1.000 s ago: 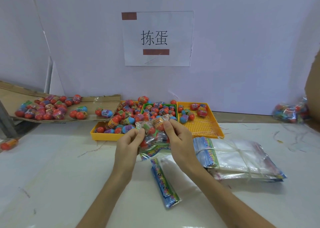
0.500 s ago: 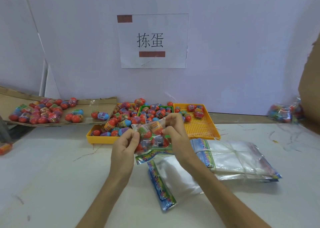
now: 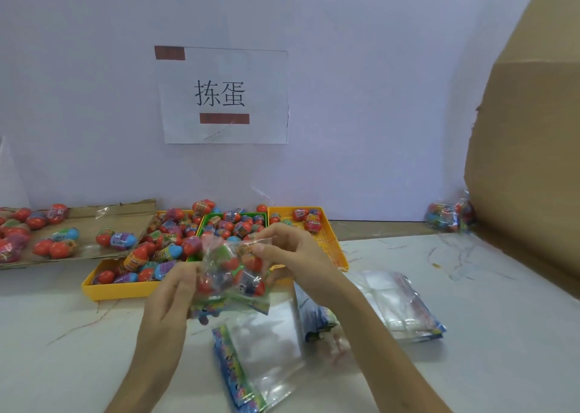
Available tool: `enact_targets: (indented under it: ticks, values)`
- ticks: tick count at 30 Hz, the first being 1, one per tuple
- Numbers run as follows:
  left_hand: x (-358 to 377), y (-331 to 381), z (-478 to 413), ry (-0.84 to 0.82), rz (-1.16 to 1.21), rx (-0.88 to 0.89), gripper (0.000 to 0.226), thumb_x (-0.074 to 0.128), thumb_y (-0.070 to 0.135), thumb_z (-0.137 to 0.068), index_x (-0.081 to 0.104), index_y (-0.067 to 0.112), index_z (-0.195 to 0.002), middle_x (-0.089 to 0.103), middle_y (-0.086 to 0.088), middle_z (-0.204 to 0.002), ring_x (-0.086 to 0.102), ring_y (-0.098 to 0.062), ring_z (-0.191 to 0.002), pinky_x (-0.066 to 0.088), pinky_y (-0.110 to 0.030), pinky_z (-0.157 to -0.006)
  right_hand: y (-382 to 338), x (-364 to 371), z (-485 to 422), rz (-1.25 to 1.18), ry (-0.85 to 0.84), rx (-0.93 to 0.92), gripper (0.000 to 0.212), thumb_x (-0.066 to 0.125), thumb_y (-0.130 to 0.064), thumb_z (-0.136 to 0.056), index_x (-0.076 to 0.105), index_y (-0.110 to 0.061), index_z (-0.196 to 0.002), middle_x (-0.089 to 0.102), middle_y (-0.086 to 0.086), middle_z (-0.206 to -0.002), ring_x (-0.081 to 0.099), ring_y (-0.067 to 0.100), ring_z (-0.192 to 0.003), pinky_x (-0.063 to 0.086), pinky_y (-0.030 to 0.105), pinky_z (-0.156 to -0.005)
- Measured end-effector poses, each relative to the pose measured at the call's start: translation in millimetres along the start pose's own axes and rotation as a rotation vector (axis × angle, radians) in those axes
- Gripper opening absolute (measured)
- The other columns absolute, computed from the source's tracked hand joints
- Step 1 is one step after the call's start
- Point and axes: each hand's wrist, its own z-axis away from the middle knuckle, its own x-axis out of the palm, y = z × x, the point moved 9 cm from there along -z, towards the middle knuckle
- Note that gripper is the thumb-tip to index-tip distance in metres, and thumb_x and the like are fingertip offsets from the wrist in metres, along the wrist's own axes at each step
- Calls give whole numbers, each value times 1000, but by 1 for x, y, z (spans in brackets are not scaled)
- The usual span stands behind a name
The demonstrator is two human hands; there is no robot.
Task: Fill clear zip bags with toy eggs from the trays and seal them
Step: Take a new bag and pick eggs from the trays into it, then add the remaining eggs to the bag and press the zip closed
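I hold a clear plastic zip bag [image 3: 232,274] packed with red, blue and green toy eggs [image 3: 230,263] above the white table [image 3: 62,356], in front of the trays. My left hand [image 3: 171,290] pinches its left edge, fingers curled onto the plastic. My right hand [image 3: 292,255] pinches the top right corner between thumb and fingers. I cannot tell whether the zip is closed.

Behind the bag sit a yellow plastic tray [image 3: 119,291] heaped with eggs, a small green tray [image 3: 248,214] that is also full, and a yellow perforated tray [image 3: 326,240] with a few. Below my wrists an empty clear bag [image 3: 266,350] with a colourful printed strip lies flat, just beside a tied stack [image 3: 398,302] of similar bags. A brown cardboard sheet [image 3: 125,216] at left carries more eggs, and a filled bag [image 3: 448,216] lies far right.
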Motion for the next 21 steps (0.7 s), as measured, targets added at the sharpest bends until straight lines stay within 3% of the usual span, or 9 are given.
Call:
enact_targets:
  ticks: [3, 5, 7, 10, 12, 14, 17, 19, 21]
  values:
    - [10, -1, 1, -90, -241, 84, 20, 54, 43, -101, 69, 32, -98, 73, 10, -89, 67, -12, -77, 51, -18, -60, -14, -43, -3, -295, 257, -55, 13, 69, -14, -95, 66, -11, -107, 70, 10, -97, 69, 22, -71, 61, 34, -65]
    - [22, -1, 3, -191, -496, 210, 13, 57, 41, -92, 69, 35, -94, 70, 23, -96, 64, -1, -88, 48, -16, -68, -23, -72, -1, -336, 338, -76, 17, 66, -14, -96, 66, -11, -113, 70, 13, -102, 71, 23, -73, 62, 37, -71]
    - [37, -7, 7, -324, -609, 236, 14, 56, 42, -86, 70, 38, -88, 67, 24, -95, 60, 1, -91, 47, -18, -73, -24, -90, 2, -252, 278, -30, 15, 65, -13, -96, 68, -10, -111, 70, 10, -95, 70, 19, -71, 62, 34, -67]
    - [49, -20, 11, -483, -689, 221, 38, 44, 64, -80, 71, 38, -85, 65, 23, -95, 61, -3, -90, 49, -26, -80, -2, -107, 11, -87, 82, 183, 14, 68, -12, -93, 73, -11, -107, 68, 5, -84, 67, 16, -69, 60, 29, -64]
    - [52, -19, 12, -498, -743, 296, 38, 46, 62, -81, 72, 35, -81, 64, 24, -87, 60, -3, -78, 46, -19, -76, 10, -131, 13, 4, 31, 298, 13, 70, -13, -92, 74, -12, -104, 69, 8, -90, 68, 18, -74, 60, 30, -68]
    - [56, -13, 11, -502, -751, 356, 33, 49, 59, -86, 70, 35, -77, 61, 25, -79, 52, 4, -71, 43, -13, -69, 5, -179, 5, 5, 203, 244, 12, 67, -14, -94, 73, -11, -103, 67, 13, -105, 69, 24, -88, 60, 33, -80]
    - [55, -15, 10, -496, -751, 288, 28, 47, 54, -81, 69, 37, -77, 64, 21, -79, 53, 1, -73, 41, -13, -72, -14, -267, 10, -333, 742, 42, 28, 59, -23, -100, 58, -9, -125, 49, 20, -133, 57, 41, -124, 48, 50, -106]
    - [53, -19, 7, -516, -760, 210, 39, 43, 61, -79, 71, 35, -80, 66, 19, -83, 56, -2, -74, 40, -14, -77, -7, -282, 12, -430, 815, 139, 54, 53, -31, -105, 35, -11, -151, 38, 21, -143, 52, 47, -129, 46, 57, -105]
    - [54, -20, 8, -535, -770, 208, 46, 44, 72, -79, 71, 35, -84, 67, 20, -86, 58, -3, -75, 40, -13, -77, -5, -266, 7, -259, 720, 227, 51, 52, -31, -105, 36, -11, -149, 41, 19, -146, 59, 43, -121, 52, 54, -98]
